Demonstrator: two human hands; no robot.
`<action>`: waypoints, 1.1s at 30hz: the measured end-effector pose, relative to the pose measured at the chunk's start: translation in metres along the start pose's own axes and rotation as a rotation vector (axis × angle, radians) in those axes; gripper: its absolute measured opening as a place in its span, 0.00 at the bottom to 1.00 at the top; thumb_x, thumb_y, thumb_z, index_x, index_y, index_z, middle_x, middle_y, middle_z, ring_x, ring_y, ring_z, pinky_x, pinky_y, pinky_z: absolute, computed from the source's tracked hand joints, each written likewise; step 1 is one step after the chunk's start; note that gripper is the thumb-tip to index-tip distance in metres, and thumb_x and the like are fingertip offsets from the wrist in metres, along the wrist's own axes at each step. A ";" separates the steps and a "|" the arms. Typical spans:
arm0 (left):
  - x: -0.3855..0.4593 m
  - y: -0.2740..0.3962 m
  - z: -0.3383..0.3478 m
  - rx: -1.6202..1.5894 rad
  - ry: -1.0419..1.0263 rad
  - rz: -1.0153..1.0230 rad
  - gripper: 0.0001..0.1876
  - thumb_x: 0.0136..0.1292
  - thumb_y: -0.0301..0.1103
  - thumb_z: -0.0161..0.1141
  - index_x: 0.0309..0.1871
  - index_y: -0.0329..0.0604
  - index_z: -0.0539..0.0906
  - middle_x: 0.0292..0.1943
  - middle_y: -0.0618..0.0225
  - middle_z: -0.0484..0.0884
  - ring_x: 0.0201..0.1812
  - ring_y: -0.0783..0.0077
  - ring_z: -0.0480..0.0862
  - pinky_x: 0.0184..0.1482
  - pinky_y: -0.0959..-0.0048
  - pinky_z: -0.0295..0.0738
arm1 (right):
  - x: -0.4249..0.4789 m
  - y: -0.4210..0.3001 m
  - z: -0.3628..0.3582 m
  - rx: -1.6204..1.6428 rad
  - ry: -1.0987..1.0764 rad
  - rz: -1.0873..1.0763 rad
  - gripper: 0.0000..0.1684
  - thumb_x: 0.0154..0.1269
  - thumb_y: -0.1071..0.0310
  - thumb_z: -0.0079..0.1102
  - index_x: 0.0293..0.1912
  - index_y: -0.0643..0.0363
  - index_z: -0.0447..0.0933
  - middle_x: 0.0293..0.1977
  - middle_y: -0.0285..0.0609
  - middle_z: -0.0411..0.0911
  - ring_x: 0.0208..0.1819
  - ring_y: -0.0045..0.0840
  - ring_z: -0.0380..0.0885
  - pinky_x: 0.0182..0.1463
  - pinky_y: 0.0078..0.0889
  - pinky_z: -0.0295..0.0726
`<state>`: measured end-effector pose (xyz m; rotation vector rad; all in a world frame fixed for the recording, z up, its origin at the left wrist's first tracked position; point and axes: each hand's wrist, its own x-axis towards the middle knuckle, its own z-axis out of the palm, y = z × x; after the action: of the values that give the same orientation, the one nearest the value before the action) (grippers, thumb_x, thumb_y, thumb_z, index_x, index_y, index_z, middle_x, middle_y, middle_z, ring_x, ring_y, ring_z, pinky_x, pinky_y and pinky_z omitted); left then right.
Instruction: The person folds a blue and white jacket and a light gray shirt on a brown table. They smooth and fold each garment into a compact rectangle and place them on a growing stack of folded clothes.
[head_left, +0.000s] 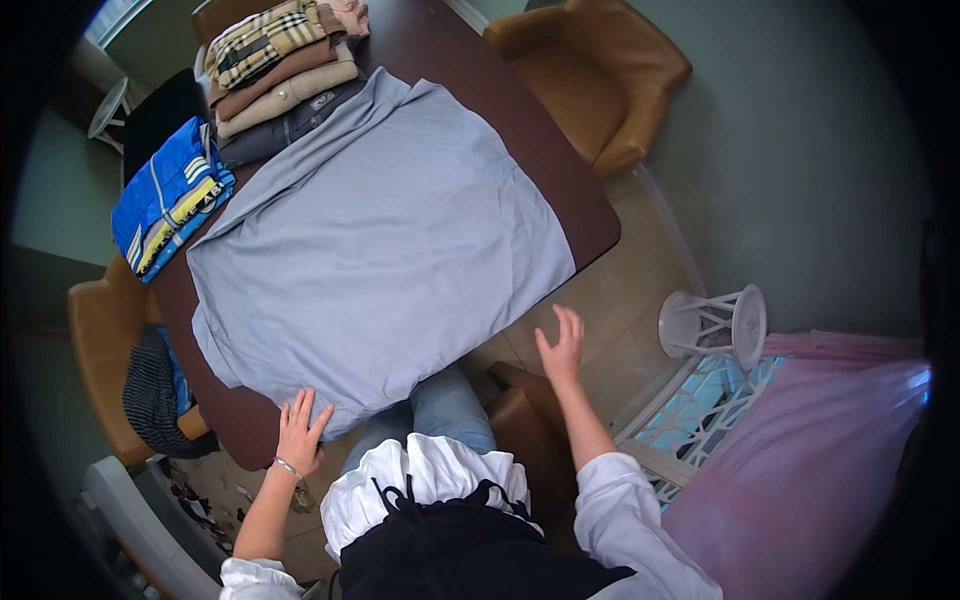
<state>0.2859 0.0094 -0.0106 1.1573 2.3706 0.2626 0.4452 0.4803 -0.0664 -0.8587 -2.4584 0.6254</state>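
Observation:
A large light grey-blue cloth lies spread over the near end of the dark red-brown table. Its far left side is folded over in loose creases, and its near edge hangs slightly past the table edge. My left hand, with a bracelet at the wrist, rests on the cloth's near left edge with fingers spread. Off the table's near right side, my right hand hovers in the air, fingers apart and holding nothing, a little away from the cloth's edge.
Folded clothes are stacked at the table's far left, beside a blue folded pile. Brown armchairs stand around the table. A striped garment hangs on the left chair. At right are a white stool and pink curtain.

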 end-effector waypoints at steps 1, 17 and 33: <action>-0.001 -0.006 0.011 0.058 0.028 0.016 0.46 0.39 0.26 0.68 0.69 0.60 0.68 0.74 0.47 0.52 0.75 0.45 0.52 0.70 0.40 0.50 | 0.019 -0.001 -0.008 -0.050 -0.015 -0.114 0.27 0.53 0.71 0.64 0.55 0.54 0.74 0.55 0.45 0.71 0.60 0.41 0.67 0.59 0.42 0.69; -0.003 -0.022 -0.015 -0.097 0.177 0.025 0.27 0.43 0.24 0.62 0.51 0.58 0.84 0.66 0.53 0.69 0.68 0.44 0.65 0.64 0.45 0.64 | 0.144 0.006 -0.035 -0.189 -0.604 -0.860 0.04 0.55 0.72 0.61 0.32 0.59 0.76 0.48 0.41 0.78 0.57 0.35 0.73 0.58 0.43 0.72; 0.030 -0.095 -0.055 -1.218 0.110 -0.610 0.14 0.68 0.30 0.52 0.51 0.31 0.81 0.44 0.67 0.85 0.48 0.74 0.81 0.52 0.74 0.74 | 0.180 -0.061 -0.020 -0.300 -1.190 -0.794 0.27 0.42 0.50 0.74 0.35 0.59 0.77 0.38 0.43 0.75 0.46 0.37 0.72 0.45 0.38 0.72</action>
<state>0.1773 -0.0242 -0.0084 -0.1453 1.8892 1.2989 0.3022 0.5620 0.0315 0.7058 -3.5941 0.5131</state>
